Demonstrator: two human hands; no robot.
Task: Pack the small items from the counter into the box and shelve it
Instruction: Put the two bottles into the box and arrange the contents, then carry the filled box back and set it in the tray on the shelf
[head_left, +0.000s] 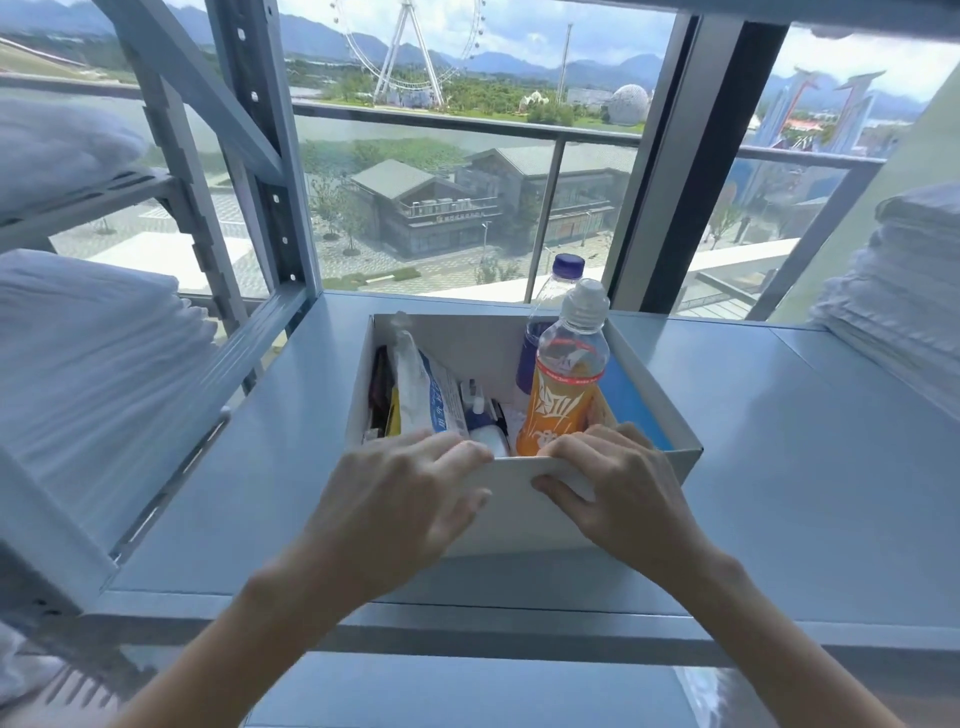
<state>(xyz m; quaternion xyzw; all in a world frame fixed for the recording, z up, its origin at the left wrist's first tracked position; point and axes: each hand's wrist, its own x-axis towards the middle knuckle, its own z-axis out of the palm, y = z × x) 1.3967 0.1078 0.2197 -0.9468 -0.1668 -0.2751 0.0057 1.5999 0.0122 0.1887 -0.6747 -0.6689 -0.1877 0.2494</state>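
A white cardboard box (519, 514) rests on a grey metal shelf (779, 441), in the middle of the head view. Inside stand an orange drink bottle (563, 389) and, behind it, a clear bottle with a purple cap (558, 291). At the box's left lie a white and blue packet (426, 389), dark flat sachets (382, 389) and a small white bottle (485, 431). My left hand (400, 499) and my right hand (618, 488) both grip the box's near wall, fingers hooked over its rim, thumbs on the outside.
Folded white linen fills the shelves at the left (88, 353) and a stack of it stands at the right (904, 312). A grey upright post (270, 171) rises at the shelf's back left. Behind is a window (467, 182) with a railing.
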